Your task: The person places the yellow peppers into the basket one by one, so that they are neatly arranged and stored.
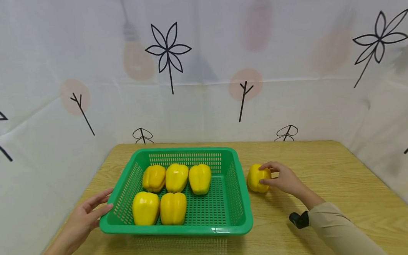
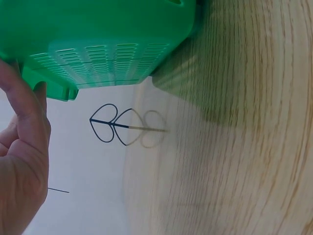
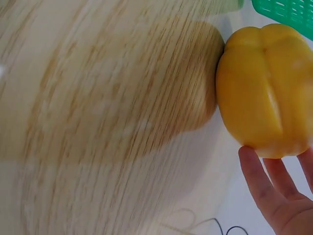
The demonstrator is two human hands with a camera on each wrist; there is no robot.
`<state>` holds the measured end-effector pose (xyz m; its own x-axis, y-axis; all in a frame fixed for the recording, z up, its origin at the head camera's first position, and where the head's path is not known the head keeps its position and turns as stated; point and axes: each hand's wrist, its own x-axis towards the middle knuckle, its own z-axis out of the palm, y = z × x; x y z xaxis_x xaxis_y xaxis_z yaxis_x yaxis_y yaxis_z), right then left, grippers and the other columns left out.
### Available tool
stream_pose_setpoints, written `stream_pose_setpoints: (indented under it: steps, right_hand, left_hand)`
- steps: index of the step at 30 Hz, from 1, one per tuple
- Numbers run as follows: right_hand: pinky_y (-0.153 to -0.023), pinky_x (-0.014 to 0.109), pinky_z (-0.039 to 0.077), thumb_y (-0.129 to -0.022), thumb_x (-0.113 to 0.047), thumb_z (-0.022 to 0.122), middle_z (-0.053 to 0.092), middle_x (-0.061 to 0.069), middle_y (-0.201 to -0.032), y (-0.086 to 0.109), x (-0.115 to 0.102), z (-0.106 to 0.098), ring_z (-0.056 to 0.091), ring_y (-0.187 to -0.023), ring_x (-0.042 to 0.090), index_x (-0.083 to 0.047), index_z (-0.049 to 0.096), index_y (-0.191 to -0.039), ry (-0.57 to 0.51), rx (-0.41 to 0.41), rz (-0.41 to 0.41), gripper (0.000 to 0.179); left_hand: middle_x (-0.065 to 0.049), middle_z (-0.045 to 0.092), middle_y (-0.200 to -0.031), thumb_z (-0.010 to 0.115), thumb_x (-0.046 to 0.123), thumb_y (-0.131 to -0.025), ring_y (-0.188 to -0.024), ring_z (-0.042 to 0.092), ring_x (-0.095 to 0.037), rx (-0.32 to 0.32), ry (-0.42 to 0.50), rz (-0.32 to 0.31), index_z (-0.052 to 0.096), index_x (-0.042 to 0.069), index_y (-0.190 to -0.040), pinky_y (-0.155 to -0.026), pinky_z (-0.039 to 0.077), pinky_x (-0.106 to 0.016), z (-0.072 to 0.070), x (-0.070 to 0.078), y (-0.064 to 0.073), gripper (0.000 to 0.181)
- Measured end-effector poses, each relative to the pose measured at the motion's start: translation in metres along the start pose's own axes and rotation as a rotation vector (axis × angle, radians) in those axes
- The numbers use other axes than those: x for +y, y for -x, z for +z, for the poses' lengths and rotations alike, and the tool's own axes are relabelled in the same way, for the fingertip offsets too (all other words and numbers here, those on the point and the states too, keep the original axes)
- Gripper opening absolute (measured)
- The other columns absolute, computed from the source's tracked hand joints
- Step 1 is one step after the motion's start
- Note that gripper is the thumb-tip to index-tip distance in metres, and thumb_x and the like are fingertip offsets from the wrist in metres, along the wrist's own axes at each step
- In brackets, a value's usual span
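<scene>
A green plastic basket [image 1: 213, 230] stands on the table with several yellow bell peppers [image 1: 172, 178] inside, in a back row of three and a front row of two. My left hand [image 1: 84, 216] touches the basket's left rim with the thumb and fairly straight fingers. To the right of the basket, another yellow bell pepper [image 1: 255, 178] lies on its side on the table. My right hand [image 1: 283, 179] pinches its right end between thumb and fingers. The right wrist view shows the fingertips [image 3: 248, 155] against the end of this pepper [image 3: 264, 88].
The wood-grain table [image 1: 335, 182] reaches back to a white curtain [image 1: 203, 112] printed with line-drawn plants. A small black object [image 1: 299, 220] sits beside the right sleeve [image 1: 341, 228]. The basket's right wall stands close to the single pepper.
</scene>
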<state>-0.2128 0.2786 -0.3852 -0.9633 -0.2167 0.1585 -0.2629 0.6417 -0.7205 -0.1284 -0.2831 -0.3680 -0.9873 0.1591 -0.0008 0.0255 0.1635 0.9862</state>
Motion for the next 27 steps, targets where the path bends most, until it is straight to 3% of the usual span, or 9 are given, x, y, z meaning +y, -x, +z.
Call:
stream_pose_setpoints:
  steps: [6,14,19,27]
  right_hand:
    - [-0.084,0.052,0.045,-0.076,-0.022,0.079,0.054,0.017,-0.121,0.0003,0.0001,-0.0007,0.049,-0.108,0.04,-0.008,0.062,-0.107,-0.008,0.014,-0.004,0.038]
    - [-0.086,0.051,0.045,-0.078,-0.022,0.077,0.055,0.017,-0.118,0.0005,-0.0007,-0.0023,0.049,-0.109,0.042,-0.006,0.061,-0.104,-0.076,0.003,0.028,0.034]
    - [-0.083,0.046,0.047,-0.076,-0.023,0.078,0.056,0.016,-0.115,0.0005,-0.0007,-0.0025,0.051,-0.107,0.039,-0.006,0.062,-0.101,-0.085,0.008,0.04,0.035]
    - [-0.084,0.047,0.045,-0.077,-0.024,0.078,0.057,0.016,-0.116,0.0035,-0.0051,-0.0078,0.051,-0.107,0.037,-0.005,0.063,-0.101,-0.088,0.017,0.038,0.034]
  left_hand:
    - [0.011,0.054,-0.115,0.052,0.01,-0.096,-0.089,0.062,-0.014,-0.001,0.005,0.0,0.045,0.015,-0.139,-0.069,0.054,-0.035,0.0005,0.0001,0.0003,0.044]
    - [0.009,0.053,-0.115,0.052,0.012,-0.096,-0.09,0.062,-0.014,0.006,-0.006,-0.015,0.043,0.014,-0.14,-0.07,0.054,-0.035,0.0002,0.0005,0.0007,0.045]
    - [0.008,0.05,-0.116,0.053,0.013,-0.096,-0.09,0.062,-0.015,0.014,-0.023,-0.026,0.041,0.012,-0.141,-0.071,0.054,-0.035,-0.0001,0.0005,0.0009,0.046]
    - [0.007,0.052,-0.115,0.053,0.012,-0.096,-0.088,0.062,-0.015,0.008,-0.011,-0.016,0.043,0.012,-0.14,-0.07,0.054,-0.036,-0.0003,0.0006,0.0001,0.045]
